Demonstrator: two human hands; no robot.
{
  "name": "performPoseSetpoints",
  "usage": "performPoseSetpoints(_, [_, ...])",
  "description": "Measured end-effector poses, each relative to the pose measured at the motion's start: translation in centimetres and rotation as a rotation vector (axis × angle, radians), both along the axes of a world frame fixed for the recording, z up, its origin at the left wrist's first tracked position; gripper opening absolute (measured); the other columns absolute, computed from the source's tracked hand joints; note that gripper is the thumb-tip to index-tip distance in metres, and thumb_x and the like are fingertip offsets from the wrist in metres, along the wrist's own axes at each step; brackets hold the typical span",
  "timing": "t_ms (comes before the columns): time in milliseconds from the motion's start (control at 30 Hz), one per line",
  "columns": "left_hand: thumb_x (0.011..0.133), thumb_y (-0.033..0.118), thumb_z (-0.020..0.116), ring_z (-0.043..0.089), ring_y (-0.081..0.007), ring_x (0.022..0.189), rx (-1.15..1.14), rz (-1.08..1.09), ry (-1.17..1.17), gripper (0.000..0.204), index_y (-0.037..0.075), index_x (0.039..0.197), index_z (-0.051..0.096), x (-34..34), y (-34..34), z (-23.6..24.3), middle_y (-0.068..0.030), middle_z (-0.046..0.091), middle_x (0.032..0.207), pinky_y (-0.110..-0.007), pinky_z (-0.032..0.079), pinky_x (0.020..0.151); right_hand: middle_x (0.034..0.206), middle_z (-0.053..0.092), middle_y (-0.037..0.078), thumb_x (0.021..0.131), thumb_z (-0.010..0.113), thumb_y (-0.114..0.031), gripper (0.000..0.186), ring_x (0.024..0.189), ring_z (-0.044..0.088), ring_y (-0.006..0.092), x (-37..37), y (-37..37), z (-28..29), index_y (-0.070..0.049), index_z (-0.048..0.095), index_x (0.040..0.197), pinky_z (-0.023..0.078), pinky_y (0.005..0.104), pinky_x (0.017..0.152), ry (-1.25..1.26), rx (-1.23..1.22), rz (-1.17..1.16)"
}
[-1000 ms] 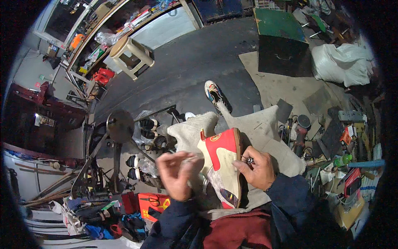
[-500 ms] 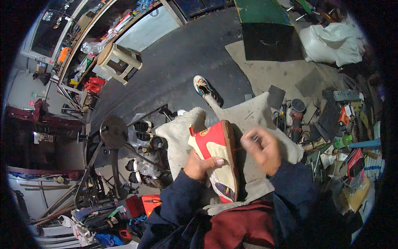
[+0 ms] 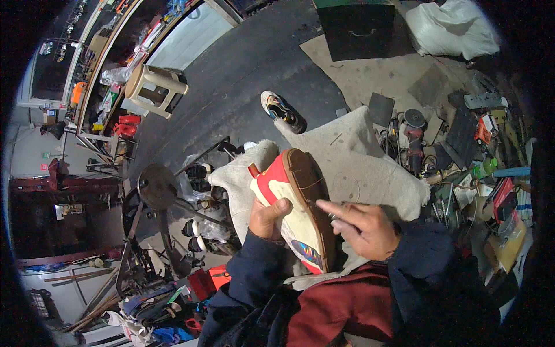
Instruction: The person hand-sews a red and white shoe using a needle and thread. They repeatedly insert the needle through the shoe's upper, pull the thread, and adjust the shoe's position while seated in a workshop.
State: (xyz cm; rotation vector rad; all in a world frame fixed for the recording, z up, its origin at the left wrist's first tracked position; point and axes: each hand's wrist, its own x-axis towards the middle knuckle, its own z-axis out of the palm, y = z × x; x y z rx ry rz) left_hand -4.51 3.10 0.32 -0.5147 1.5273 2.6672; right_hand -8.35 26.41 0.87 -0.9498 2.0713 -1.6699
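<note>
My left hand [image 3: 269, 217] grips a cream and red sneaker [image 3: 277, 191] round its side, the thumb pressed on the upper. The shoe is tipped on my lap so that its brown sole [image 3: 306, 179] turns to the right, heel away from me. A thin thread-like line crosses the sole near the heel. At the sole's edge is my right hand [image 3: 365, 228], its index finger stretched toward the shoe. Its thumb and other fingers are bent together, with a small glint between them that I cannot make out. Under the shoe a pale cloth [image 3: 370, 168] covers my legs.
At left stands a dark metal stand with a round plate [image 3: 156, 185], beside several shoes. Tools, including an angle grinder [image 3: 414, 130], lie at right. Farther off are a beige stool [image 3: 156, 89], a dark box [image 3: 358, 32] and a white sack [image 3: 451, 29].
My right hand has come down and left to the sole's edge, its index finger now extended. The sneaker has rolled so that more of its sole shows. The whole view has shifted slightly.
</note>
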Motion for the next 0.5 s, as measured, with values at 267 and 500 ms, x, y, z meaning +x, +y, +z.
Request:
performPoseSetpoints(267, [0.078,0.017,0.081,0.064,-0.0265,0.113,0.017,-0.029,0.009,0.073,0.001,0.140,0.046,0.38,-0.62,-0.42,-0.0131,0.064,0.127,-0.040,0.051,0.097,0.081,0.062,0.012,0.092,0.056,0.003,0.048,0.068,0.062,0.0192,-0.19,-0.98,-0.38,-0.007,0.056,0.139,0.051,0.0316,0.065,-0.016,-0.063,-0.012])
performPoseSetpoints(500, [0.076,0.016,0.082,0.065,-0.0254,0.112,0.074,-0.001,-0.001,0.074,0.001,0.140,0.047,0.45,-0.51,-0.57,-0.0120,0.064,0.127,-0.039,0.051,0.097,0.081,0.062,0.014,0.093,0.058,-0.002,0.049,0.068,0.063,0.0265,-0.14,-1.23,-0.11,-0.011,0.054,0.141,0.052,0.0379,0.065,-0.068,-0.036,0.025])
